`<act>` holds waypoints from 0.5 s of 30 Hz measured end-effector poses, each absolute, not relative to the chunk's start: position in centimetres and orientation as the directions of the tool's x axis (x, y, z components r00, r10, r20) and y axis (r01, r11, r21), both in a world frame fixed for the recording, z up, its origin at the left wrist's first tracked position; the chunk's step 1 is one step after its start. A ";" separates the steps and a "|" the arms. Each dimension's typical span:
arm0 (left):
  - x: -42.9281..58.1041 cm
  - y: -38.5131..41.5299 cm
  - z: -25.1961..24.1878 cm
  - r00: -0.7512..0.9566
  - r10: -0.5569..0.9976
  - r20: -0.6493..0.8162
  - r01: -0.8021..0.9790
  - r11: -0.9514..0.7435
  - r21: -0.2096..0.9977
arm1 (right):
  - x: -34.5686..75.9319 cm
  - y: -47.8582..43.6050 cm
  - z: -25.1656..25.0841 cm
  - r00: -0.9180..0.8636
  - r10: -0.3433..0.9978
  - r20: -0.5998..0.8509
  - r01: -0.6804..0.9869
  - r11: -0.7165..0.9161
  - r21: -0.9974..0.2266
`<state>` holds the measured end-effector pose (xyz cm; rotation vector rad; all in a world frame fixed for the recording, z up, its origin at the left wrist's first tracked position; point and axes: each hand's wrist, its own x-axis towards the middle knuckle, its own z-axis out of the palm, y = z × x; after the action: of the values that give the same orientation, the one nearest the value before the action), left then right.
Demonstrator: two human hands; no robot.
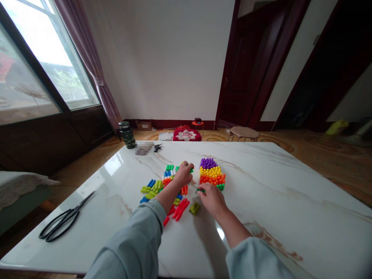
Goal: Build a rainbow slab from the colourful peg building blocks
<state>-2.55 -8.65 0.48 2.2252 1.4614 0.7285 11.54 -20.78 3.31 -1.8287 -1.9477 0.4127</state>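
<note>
My left hand (183, 173) is closed in a pinch, with a green plastic peg-like piece (191, 170) showing at its fingertips. Lower and to the right, my right hand (212, 198) pinches another green piece (200, 190). Just beyond it stands a tight block of rounded pieces in colour bands: purple (208, 163), yellow (210, 171), orange (212, 179) and green (221, 187). Around my left forearm lie loose mixed pieces, among them olive ones (157, 186) and red ones (180, 209). An olive piece (194, 209) rests apart, nearer to me. My left hand hides part of the pile.
Black-handled scissors (62, 224) lie at the left of the white marbled table (279, 193). At the far left corner are a camouflage flask (127, 135), a blurred patch (144, 148) and a small dark tool (157, 147). A round stool (244, 132) stands behind the table.
</note>
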 end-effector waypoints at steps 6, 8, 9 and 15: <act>-3.4 -10.0 4.1 0.075 0.996 -0.044 0.455 0.006 0.890 | 11.3 -20.1 2.8 0.036 0.986 0.163 0.700 0.091 -0.708; -3.5 -11.3 5.2 0.118 0.980 -0.160 0.304 0.118 0.945 | 10.9 -19.9 2.8 0.080 0.993 0.085 0.486 0.035 -0.873; -3.6 -12.0 5.7 0.153 0.968 -0.200 0.228 0.162 0.960 | 10.6 -19.9 2.8 0.100 0.995 0.031 0.353 -0.007 -0.936; -4.1 -15.9 7.0 0.314 0.898 -0.309 -0.104 0.356 0.929 | 9.8 -20.4 4.0 0.141 0.990 -0.008 0.016 -0.011 -1.000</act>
<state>-4.14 -15.89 7.00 0.9720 1.0252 0.8197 9.77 -20.36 4.00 -1.2916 -1.1117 1.1033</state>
